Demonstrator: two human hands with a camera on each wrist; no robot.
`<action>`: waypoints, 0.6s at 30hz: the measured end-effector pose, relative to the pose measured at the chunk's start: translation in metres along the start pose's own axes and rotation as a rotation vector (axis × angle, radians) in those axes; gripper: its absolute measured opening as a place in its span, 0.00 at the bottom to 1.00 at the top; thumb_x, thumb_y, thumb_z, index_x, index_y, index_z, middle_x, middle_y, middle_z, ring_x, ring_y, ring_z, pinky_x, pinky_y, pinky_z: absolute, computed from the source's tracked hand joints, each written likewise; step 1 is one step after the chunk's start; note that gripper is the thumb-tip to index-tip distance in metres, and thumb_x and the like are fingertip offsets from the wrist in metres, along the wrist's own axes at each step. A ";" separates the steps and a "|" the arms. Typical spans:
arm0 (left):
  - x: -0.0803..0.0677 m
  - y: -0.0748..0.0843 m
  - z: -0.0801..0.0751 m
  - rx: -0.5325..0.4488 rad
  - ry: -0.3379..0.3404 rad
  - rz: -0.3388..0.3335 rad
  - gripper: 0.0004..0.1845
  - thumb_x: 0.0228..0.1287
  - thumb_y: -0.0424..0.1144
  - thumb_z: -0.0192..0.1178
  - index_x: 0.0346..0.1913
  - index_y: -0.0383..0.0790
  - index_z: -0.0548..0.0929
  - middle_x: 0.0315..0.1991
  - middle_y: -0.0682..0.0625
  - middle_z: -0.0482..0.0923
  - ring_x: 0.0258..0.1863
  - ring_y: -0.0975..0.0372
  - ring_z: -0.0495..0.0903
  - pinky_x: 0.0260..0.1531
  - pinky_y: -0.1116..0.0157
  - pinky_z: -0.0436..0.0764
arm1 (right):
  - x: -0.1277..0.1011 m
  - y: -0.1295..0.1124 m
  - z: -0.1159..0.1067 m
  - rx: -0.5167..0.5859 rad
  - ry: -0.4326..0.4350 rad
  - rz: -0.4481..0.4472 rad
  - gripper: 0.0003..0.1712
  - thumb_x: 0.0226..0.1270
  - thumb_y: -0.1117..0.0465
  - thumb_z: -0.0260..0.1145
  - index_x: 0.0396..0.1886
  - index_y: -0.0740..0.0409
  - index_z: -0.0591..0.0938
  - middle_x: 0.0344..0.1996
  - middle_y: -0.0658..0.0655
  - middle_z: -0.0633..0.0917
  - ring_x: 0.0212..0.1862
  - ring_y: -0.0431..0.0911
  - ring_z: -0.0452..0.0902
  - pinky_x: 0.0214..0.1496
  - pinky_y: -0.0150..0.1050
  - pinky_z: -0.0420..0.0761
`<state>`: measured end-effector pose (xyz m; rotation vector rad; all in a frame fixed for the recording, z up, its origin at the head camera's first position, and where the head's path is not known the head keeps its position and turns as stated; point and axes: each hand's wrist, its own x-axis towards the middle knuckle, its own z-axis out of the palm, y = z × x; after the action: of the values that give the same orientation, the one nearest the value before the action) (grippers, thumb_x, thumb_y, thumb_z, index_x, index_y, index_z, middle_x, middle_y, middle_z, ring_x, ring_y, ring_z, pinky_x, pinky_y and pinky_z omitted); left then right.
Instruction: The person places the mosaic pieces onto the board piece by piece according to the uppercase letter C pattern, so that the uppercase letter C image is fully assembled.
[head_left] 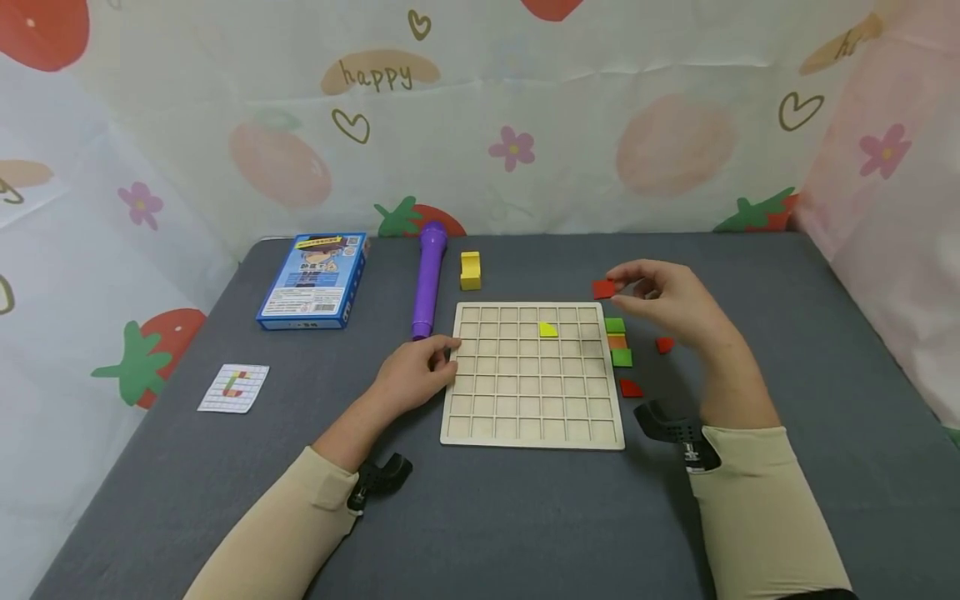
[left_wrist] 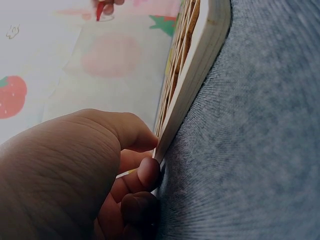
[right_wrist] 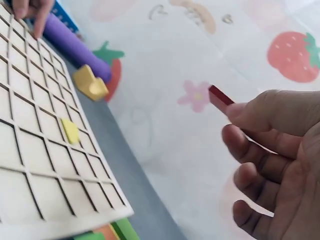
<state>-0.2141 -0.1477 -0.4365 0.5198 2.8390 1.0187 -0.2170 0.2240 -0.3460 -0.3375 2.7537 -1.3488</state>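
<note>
Between thumb and fingers, my right hand (head_left: 671,302) pinches a flat red tile (head_left: 603,289), raised over the board's far right corner. Its thin edge shows in the right wrist view, where the other fingers are curled loosely. My left hand (head_left: 411,377) grips the left edge of a pale wooden grid board (head_left: 510,443), thumb and fingertips right at the rim in the left wrist view. One yellow tile (head_left: 548,330) with a rounded side lies in a cell of the board's upper part. The board lies flat on the dark grey cloth.
Along the board's right side are green tiles (head_left: 621,358), an orange tile (head_left: 617,342) and red pieces (head_left: 631,388). Yellow blocks (head_left: 470,271), a purple tube (head_left: 429,283) and a blue box (head_left: 313,283) stand behind. A pattern card (head_left: 234,388) lies left.
</note>
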 end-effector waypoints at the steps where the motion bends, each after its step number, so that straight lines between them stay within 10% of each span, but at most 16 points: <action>1: 0.000 0.000 0.000 0.000 0.000 0.000 0.19 0.71 0.40 0.61 0.63 0.42 0.84 0.23 0.54 0.73 0.21 0.63 0.69 0.24 0.63 0.64 | 0.001 -0.002 0.004 0.017 0.008 -0.003 0.21 0.74 0.58 0.66 0.62 0.60 0.81 0.50 0.59 0.81 0.45 0.51 0.70 0.42 0.42 0.72; 18: -0.001 0.000 0.000 0.010 -0.001 0.005 0.19 0.71 0.40 0.61 0.63 0.42 0.84 0.23 0.54 0.72 0.21 0.63 0.69 0.25 0.63 0.64 | 0.022 -0.021 0.071 0.168 0.033 0.046 0.19 0.71 0.61 0.70 0.60 0.55 0.85 0.51 0.56 0.85 0.32 0.50 0.70 0.30 0.40 0.69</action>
<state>-0.2135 -0.1480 -0.4360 0.5281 2.8453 1.0054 -0.2243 0.1521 -0.3726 -0.2424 2.6320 -1.5737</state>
